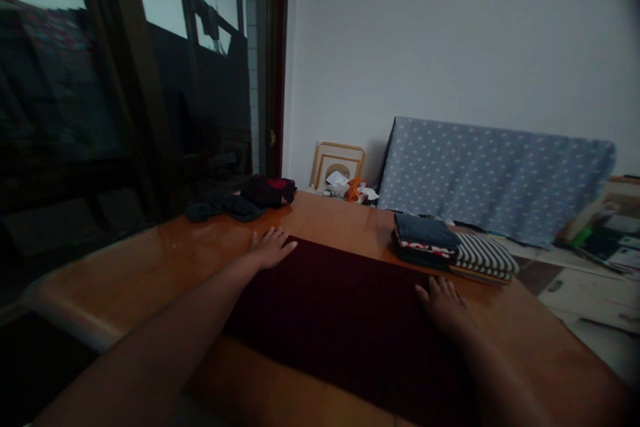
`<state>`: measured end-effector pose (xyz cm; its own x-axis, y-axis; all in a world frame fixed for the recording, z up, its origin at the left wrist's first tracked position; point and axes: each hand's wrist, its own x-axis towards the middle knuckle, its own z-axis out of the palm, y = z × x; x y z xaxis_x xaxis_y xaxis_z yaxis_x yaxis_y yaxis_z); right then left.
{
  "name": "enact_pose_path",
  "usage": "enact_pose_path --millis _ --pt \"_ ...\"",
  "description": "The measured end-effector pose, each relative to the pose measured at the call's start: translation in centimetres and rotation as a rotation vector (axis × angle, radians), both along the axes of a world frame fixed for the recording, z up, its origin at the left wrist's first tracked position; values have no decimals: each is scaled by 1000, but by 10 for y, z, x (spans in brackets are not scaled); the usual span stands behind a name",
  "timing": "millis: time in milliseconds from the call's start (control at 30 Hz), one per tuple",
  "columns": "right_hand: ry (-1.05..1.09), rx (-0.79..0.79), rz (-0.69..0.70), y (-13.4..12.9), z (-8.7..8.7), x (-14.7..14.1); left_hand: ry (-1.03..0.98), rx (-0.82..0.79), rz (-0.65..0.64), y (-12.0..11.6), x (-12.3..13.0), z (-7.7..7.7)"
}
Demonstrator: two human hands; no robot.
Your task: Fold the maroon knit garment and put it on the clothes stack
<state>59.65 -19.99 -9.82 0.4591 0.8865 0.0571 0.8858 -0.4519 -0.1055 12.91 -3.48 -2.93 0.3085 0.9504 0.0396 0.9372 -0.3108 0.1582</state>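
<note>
A dark maroon cloth (345, 320) lies flat in a wide rectangle on the wooden table (330, 213). My left hand (271, 249) rests palm down at the cloth's far left corner, fingers spread. At the far right corner my right hand (443, 301) lies on the cloth with its fingers stretched out. Neither hand grips anything. Just beyond my right hand sit a stack of folded dark clothes (425, 240) and a folded black-and-white striped cloth (485, 257).
Crumpled dark clothes (267, 191) lie at the table's far left edge. Behind the table are a blue patterned cover (490, 173), wooden frames (340, 160) and a white cabinet (590, 293). Dark glass doors stand on the left.
</note>
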Motion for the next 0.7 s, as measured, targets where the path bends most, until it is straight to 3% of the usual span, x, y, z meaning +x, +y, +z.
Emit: enact_pose_path --millis 100,233,400,533,633,700 --pt "-5 9 8 -2 -1 0 -2 30 38 -2 -18 1" --pt "-23 9 35 -7 1 -2 41 -54 39 -6 -36 0" --pt "-15 2 36 -12 11 -9 -85 -55 116 -14 -49 15" --pt "-10 -1 59 -16 19 -13 -155 -63 2 -43 -59 19" --pt "-18 -9 76 -18 23 -15 -85 -66 -106 -69 -65 9" --pt "-13 -18 78 -19 25 -17 -29 -54 -110 -80 -68 2"
